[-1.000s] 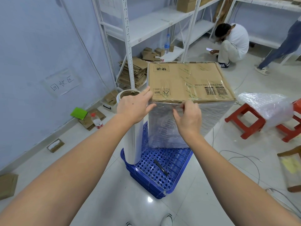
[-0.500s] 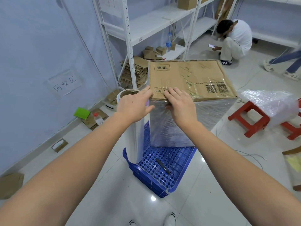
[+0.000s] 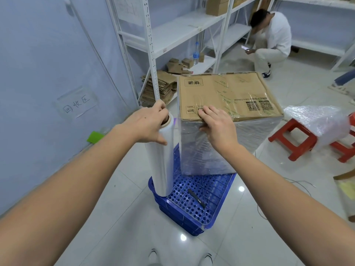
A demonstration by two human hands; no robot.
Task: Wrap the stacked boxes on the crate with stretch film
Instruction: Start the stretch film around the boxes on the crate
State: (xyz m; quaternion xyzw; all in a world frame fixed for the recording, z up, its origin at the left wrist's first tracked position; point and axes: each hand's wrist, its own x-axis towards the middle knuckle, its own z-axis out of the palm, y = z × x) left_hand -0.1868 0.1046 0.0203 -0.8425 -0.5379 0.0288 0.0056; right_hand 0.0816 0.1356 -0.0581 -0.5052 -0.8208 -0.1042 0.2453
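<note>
Right hand (image 3: 217, 124) had slid left, flat fingers pinning film to boxes (image 3: 228, 96); left hand (image 3: 148, 123) gripped roll (image 3: 162, 156) upright for tension.

Just one view here, a wide-angle cam worn on the person's head. It looked forward and steeply down from standing height, so both forearms ran in from the bottom corners toward the middle. It sat close over the blue crate (image 3: 194, 204) on the floor, with the wearer's shoe tips at the bottom edge. The lens bent the shelving (image 3: 149, 54) uprights near the top. No second view shared anything.
</note>
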